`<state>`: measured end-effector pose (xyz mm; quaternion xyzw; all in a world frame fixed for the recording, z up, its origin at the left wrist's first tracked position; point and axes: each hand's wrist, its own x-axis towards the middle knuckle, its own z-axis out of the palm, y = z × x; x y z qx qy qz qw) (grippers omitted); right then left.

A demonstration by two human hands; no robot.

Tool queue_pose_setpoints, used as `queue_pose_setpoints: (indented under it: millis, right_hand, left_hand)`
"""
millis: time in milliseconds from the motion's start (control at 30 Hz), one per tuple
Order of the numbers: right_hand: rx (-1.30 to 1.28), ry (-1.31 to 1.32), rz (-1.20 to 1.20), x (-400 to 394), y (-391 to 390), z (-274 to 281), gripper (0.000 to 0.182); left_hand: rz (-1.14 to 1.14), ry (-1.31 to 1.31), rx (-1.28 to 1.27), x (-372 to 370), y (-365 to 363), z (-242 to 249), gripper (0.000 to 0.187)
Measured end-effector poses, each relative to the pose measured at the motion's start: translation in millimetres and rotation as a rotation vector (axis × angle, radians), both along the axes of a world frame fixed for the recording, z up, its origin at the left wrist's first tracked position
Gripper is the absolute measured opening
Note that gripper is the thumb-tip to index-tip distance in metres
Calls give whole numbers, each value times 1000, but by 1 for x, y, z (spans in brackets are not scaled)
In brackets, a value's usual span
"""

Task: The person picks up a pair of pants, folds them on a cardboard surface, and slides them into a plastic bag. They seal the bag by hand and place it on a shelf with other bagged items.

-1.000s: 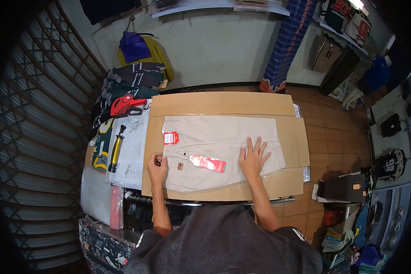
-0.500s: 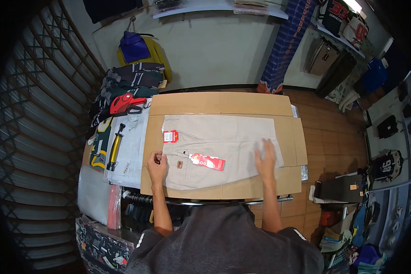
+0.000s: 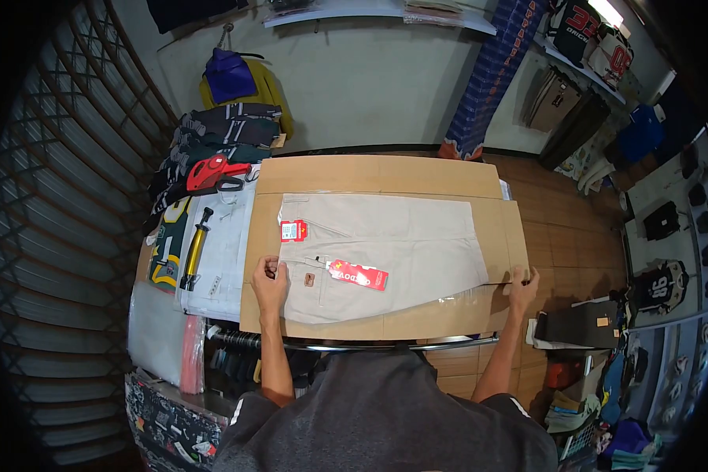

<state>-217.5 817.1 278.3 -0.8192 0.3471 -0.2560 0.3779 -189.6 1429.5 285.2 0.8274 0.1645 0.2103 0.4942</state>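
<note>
At the far left, a metal folding gate [image 3: 63, 236] is seen. Beside it, a green-and-yellow jersey [image 3: 167, 252] is laid flat, with a yellow-and-black pump [image 3: 196, 248] set to its right. Behind the pump, a red tape dispenser [image 3: 208, 175] is placed in front of a pile of dark clothes [image 3: 226, 130].

Next, the left hand [image 3: 269, 281] is held with its fingers curled at the waist edge of the beige pants [image 3: 405, 244]; whether that edge is gripped cannot be told. The pants are spread flat on a sheet of cardboard [image 3: 377, 175], waist to the left and hem to the right. A small red-and-white tag [image 3: 294, 230] is seen near the waist, and a longer red tag [image 3: 358, 275] is laid across the lower half.

At the cardboard's right edge, clear of the pants, the right hand [image 3: 521, 288] is held with fingers bent; whether the cardboard is gripped cannot be told. Farther right, a dark box [image 3: 578, 326] is seen.
</note>
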Motion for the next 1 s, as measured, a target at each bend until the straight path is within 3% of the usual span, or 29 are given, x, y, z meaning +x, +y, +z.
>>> queue_pose_setpoints:
  millis: [100,200,333,367,500,567,667,733,767,867,900,1000]
  right_hand:
    - [23,-266,-45,-7,-6,12,60]
    - [629,-831,-8,-12,18,55,63]
    - [1110,-965,340,-22,59,73,67]
    - [1166,-959,272,-18,79,72,73]
    - [1518,-979,383,-6,176,68,81]
    - [1471,-846,449,-6,220,66,82]
    - [1186,-535,725,-9,252,9,81]
    - [830,-336,970,-14,279,48,74]
    - [655,-320,1028,-12,289,50,62]
    - [261,-114,1111,-10,311,64,61]
    - [296,-142,1105,-7,319,44,53]
    - [-185,-82,1136,1,329,33,54]
  left_hand:
    - [-21,9,33,-1,3,0,17]
    - [-53,-51,-43,-3,11,-11,22]
    - [-40,-6,-59,-24,8,8,26]
    - [-38,-11,-59,-30,8,7,26]
    - [8,-41,-15,-53,8,8,27]
    - [37,-31,-36,-62,7,7,26]
    - [70,-45,-21,-71,8,-3,23]
    - [92,-59,-34,-74,6,-8,20]
    - [100,-84,-36,-74,4,-4,18]
    - [133,-72,-47,-73,3,-3,16]
    - [140,-85,-54,-73,4,-4,16]
    - [144,-103,-30,-73,9,-13,16]
